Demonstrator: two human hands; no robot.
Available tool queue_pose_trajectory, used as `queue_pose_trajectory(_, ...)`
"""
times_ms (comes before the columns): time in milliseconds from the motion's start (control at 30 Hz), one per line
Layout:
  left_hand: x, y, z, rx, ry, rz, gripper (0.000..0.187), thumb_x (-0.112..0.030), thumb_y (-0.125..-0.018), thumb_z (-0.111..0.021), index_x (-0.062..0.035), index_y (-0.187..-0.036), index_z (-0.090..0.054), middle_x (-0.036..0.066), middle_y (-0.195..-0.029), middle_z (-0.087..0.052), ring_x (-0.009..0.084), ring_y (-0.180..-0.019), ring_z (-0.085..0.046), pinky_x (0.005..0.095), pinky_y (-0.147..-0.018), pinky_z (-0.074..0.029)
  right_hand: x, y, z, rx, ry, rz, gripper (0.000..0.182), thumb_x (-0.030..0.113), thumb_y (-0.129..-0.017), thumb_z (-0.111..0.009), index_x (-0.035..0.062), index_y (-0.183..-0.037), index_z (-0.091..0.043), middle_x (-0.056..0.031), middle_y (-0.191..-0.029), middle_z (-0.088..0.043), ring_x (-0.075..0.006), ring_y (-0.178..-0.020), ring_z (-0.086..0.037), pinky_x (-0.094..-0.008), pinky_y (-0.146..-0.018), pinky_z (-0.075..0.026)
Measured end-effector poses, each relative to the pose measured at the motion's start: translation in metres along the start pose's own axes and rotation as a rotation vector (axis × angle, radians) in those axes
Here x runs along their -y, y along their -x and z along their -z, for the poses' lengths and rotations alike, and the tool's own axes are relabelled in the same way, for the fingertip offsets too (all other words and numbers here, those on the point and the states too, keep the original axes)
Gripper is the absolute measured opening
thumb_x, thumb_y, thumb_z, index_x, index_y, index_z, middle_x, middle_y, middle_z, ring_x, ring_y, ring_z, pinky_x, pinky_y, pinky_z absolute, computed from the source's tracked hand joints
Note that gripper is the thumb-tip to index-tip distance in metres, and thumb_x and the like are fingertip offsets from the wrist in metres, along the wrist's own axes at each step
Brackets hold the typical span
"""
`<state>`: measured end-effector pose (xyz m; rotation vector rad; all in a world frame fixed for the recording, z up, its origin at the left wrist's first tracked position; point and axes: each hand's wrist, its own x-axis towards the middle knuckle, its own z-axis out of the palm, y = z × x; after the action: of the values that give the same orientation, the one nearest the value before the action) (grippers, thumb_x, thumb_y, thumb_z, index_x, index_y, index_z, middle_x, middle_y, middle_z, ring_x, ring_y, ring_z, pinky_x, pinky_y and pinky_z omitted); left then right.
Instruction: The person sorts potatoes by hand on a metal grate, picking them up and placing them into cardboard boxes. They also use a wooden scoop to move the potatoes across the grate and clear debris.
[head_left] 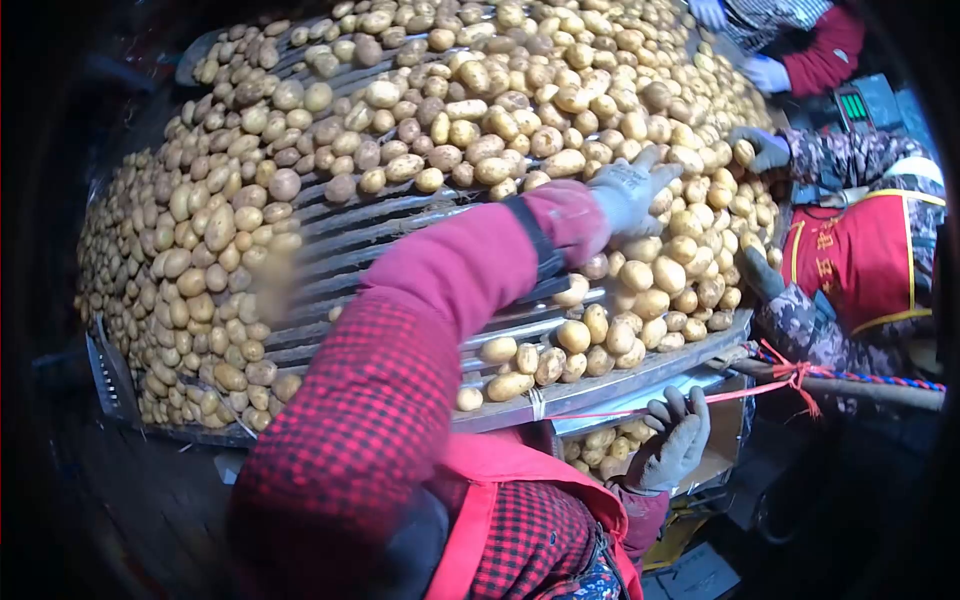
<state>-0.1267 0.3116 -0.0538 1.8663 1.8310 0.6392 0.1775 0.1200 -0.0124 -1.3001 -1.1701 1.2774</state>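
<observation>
My left hand (632, 195), in a grey glove below a pink sleeve, reaches across the slatted metal surface (345, 235). Its fingers are stretched and apart, touching the potatoes (690, 220) on the right side; nothing is clearly gripped. My right hand (682, 440), gloved in dark grey, is below the rim of the surface, palm up with its fingers spread and empty. Beside it, under the rim, potatoes (605, 447) lie in a box (715, 455). Loose potatoes (215, 230) cover much of the slats, and a blurred one (276, 278) is at the centre-left.
A co-worker in a red apron (865, 255) has gloved hands at the right edge, one at a potato (743, 153). Another person's gloved hands (765, 73) are at the upper right. A pole (860, 388) with pink string (795, 375) juts out at the right.
</observation>
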Motion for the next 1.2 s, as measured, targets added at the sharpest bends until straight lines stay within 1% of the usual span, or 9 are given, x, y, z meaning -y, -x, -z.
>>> queue_pose_trajectory(167, 0.076, 0.103, 0.066, -0.548, -0.046, -0.139, 0.066, -0.032, -0.085, -0.08, -0.011, -0.143, -0.056, 0.019, -0.14, -0.06, 0.0389, -0.124, -0.061, 0.0458, -0.107, -0.048, 0.0, -0.028, -0.022, 0.087, -0.024, 0.107, 0.052, 0.036, -0.113, -0.043, -0.0015, -0.149, -0.046, -0.0198, -0.122, -0.068, -0.0197, -0.092, -0.069, -0.0268, -0.075, -0.054)
queue_pose_trajectory(267, 0.155, 0.18, 0.101, -0.946, -0.242, 0.084, 0.056, -0.034, -0.087, -0.077, -0.0059, -0.133, -0.061, 0.019, -0.124, -0.067, 0.0404, -0.116, -0.062, 0.0485, -0.103, -0.049, 0.005, -0.037, -0.058, 0.208, 0.002, 0.061, 0.05, 0.034, -0.113, -0.043, -0.001, -0.147, -0.049, -0.0203, -0.121, -0.069, -0.0211, -0.09, -0.07, -0.0291, -0.075, -0.056)
queue_pose_trajectory(333, 0.208, 0.265, 0.107, -1.056, -0.416, 0.53, 0.058, -0.037, -0.093, -0.07, -0.0064, -0.14, -0.057, 0.022, -0.135, -0.061, 0.039, -0.126, -0.057, 0.0501, -0.108, -0.044, 0.003, -0.042, -0.086, 0.328, -0.007, 0.066, 0.046, 0.031, -0.113, -0.044, 0.0, -0.146, -0.052, -0.0192, -0.12, -0.07, -0.0211, -0.09, -0.07, -0.0304, -0.076, -0.057)
queue_pose_trajectory(567, 0.223, 0.225, 0.09, -1.021, -0.342, 0.597, 0.054, -0.042, -0.1, -0.061, -0.0102, -0.144, -0.056, 0.021, -0.14, -0.06, 0.0405, -0.129, -0.055, 0.0494, -0.111, -0.041, -0.011, -0.054, -0.096, 0.351, 0.069, -0.049, 0.043, 0.028, -0.113, -0.045, 0.0002, -0.144, -0.054, -0.0184, -0.121, -0.07, -0.0198, -0.091, -0.07, -0.0305, -0.077, -0.057)
queue_pose_trajectory(633, 0.21, 0.19, 0.085, -1.111, 0.149, 0.486, 0.055, -0.044, -0.096, -0.064, -0.0129, -0.141, -0.057, 0.02, -0.138, -0.06, 0.0423, -0.127, -0.056, 0.0509, -0.107, -0.044, -0.021, -0.054, -0.085, 0.304, 0.095, -0.05, 0.043, 0.027, -0.113, -0.044, 0.0002, -0.145, -0.053, -0.0182, -0.121, -0.069, -0.0193, -0.092, -0.069, -0.0293, -0.078, -0.057)
queue_pose_trajectory(733, 0.227, 0.13, 0.074, -1.106, 0.024, 0.298, 0.06, -0.041, -0.094, -0.069, -0.0097, -0.144, -0.055, 0.025, -0.136, -0.06, 0.0421, -0.123, -0.06, 0.0476, -0.106, -0.047, -0.034, -0.053, -0.077, 0.29, 0.044, -0.126, 0.041, 0.019, -0.112, -0.045, -0.002, -0.147, -0.05, -0.0172, -0.124, -0.068, -0.0166, -0.096, -0.067, -0.0266, -0.08, -0.054)
queue_pose_trajectory(767, 0.214, 0.108, 0.076, -1.035, 0.428, 0.385, 0.062, -0.041, -0.093, -0.07, -0.0101, -0.144, -0.055, 0.026, -0.139, -0.058, 0.0426, -0.128, -0.056, 0.0486, -0.11, -0.044, -0.038, -0.051, -0.075, 0.282, 0.056, -0.139, 0.041, 0.018, -0.112, -0.044, -0.0021, -0.147, -0.05, -0.0172, -0.124, -0.068, -0.0165, -0.096, -0.066, -0.026, -0.081, -0.053)
queue_pose_trajectory(833, 0.199, 0.085, 0.07, -1.002, -0.03, 0.409, 0.062, -0.04, -0.095, -0.067, -0.0069, -0.146, -0.052, 0.022, -0.145, -0.056, 0.0371, -0.133, -0.054, 0.0447, -0.112, -0.043, -0.041, -0.052, -0.077, 0.27, 0.091, -0.113, 0.041, 0.02, -0.112, -0.045, -0.0014, -0.147, -0.051, -0.0168, -0.125, -0.067, -0.0163, -0.096, -0.066, -0.0261, -0.08, -0.053)
queue_pose_trajectory(1200, 0.153, 0.007, 0.053, -0.812, -0.004, 0.302, 0.063, -0.056, -0.087, -0.069, -0.0207, -0.139, -0.059, 0.02, -0.138, -0.055, 0.0415, -0.126, -0.051, 0.0524, -0.107, -0.041, -0.065, -0.053, -0.082, 0.24, 0.201, 0.075, 0.037, 0.016, -0.111, -0.049, -0.0004, -0.142, -0.057, -0.0099, -0.125, -0.068, -0.0098, -0.078, -0.061, -0.0219, -0.067, -0.048)
